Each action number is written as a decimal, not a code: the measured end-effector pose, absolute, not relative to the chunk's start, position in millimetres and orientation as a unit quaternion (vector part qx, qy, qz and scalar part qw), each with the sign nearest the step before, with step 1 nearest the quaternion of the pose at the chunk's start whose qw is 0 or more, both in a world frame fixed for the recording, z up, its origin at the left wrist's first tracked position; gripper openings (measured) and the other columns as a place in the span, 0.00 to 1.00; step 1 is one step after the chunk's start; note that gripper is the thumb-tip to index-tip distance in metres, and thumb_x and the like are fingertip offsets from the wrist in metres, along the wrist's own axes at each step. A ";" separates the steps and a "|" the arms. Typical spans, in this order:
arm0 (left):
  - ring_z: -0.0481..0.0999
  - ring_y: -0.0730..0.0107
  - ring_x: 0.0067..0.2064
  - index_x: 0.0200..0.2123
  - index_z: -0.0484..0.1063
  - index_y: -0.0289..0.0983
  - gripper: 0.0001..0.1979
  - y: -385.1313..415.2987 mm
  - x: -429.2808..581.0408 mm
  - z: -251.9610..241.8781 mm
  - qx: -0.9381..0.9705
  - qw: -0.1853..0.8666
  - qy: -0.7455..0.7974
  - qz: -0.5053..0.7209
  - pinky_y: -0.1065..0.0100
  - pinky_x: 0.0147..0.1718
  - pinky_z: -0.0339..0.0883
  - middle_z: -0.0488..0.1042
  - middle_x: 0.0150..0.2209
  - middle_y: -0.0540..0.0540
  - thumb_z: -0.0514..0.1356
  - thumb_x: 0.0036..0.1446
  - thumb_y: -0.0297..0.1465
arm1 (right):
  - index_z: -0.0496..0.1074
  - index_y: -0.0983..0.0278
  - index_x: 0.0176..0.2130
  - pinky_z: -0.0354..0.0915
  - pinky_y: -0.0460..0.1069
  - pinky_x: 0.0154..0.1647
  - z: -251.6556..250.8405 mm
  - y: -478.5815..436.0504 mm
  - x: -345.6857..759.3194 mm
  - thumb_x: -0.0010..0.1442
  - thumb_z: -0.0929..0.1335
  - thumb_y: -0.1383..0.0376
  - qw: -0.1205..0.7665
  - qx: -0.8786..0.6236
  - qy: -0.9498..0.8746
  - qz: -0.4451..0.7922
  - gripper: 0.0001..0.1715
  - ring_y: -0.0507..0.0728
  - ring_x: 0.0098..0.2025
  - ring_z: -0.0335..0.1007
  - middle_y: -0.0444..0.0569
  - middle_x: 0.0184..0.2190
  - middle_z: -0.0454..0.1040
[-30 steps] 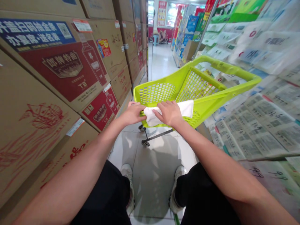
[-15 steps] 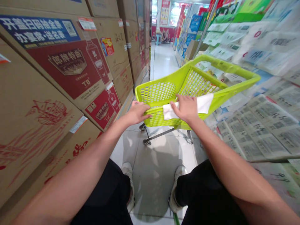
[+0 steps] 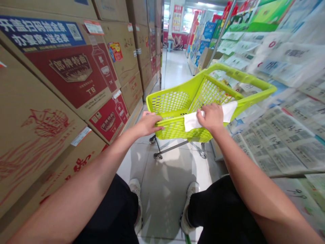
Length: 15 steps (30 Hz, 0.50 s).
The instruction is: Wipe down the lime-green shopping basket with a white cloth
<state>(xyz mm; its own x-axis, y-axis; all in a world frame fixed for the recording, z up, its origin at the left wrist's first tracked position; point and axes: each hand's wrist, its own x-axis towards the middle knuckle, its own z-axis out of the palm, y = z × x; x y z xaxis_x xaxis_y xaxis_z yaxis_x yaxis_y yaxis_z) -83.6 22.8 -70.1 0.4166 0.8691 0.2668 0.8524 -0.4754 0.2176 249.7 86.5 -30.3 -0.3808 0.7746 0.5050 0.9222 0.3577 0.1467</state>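
A lime-green shopping cart [image 3: 175,98] with mesh sides stands askew on the tiles, its handle loop off to the right. My left hand [image 3: 148,123] is closed around the corner of its near rim. Further right along that same rim, my right hand [image 3: 212,117] presses a white cloth [image 3: 191,121] against the plastic, fingers curled over the top edge. Part of the cloth drapes down the outer side, and one end sticks out to the right of the hand. Inside, the cart's basket floor shows no goods.
Stacked cardboard cartons [image 3: 83,71] form a wall close on the left. To the right are packs of tissue paper [image 3: 274,135] beside the cart. A metal pole [image 3: 223,30] and an open carton [image 3: 204,59] stand beyond it. Ahead, the tiled aisle [image 3: 175,66] leads to a blue stool [image 3: 170,45].
My right hand has slid the white cloth to the right along the rim. My left hand keeps its hold on the corner. The cart's handle end has shifted slightly left in view.
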 end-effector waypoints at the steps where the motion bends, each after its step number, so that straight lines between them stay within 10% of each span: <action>1: 0.75 0.55 0.44 0.37 0.74 0.40 0.15 22.7 -81.5 -70.5 0.840 0.022 0.512 0.175 0.51 0.54 0.56 0.79 0.38 0.44 0.64 0.65 0.46 | 0.79 0.64 0.40 0.53 0.59 0.51 -31.1 82.5 247.3 0.74 0.59 0.51 0.179 -0.527 -0.803 -0.211 0.27 0.69 0.48 0.67 0.60 0.40 0.80; 9: 0.75 0.57 0.43 0.36 0.75 0.40 0.12 22.0 -87.4 -71.0 0.835 0.042 0.514 0.193 0.52 0.54 0.57 0.79 0.37 0.45 0.66 0.63 0.42 | 0.74 0.65 0.60 0.50 0.59 0.58 -45.2 29.1 173.7 0.79 0.53 0.54 0.154 -0.373 -0.900 -0.164 0.31 0.68 0.55 0.64 0.60 0.53 0.78; 15: 0.75 0.58 0.43 0.36 0.75 0.39 0.16 20.8 -96.0 -68.6 0.830 0.054 0.517 0.202 0.51 0.56 0.56 0.79 0.38 0.46 0.66 0.63 0.46 | 0.78 0.65 0.45 0.51 0.57 0.49 -27.4 74.1 236.2 0.76 0.60 0.42 0.102 -0.437 -0.874 -0.184 0.33 0.68 0.49 0.69 0.60 0.44 0.81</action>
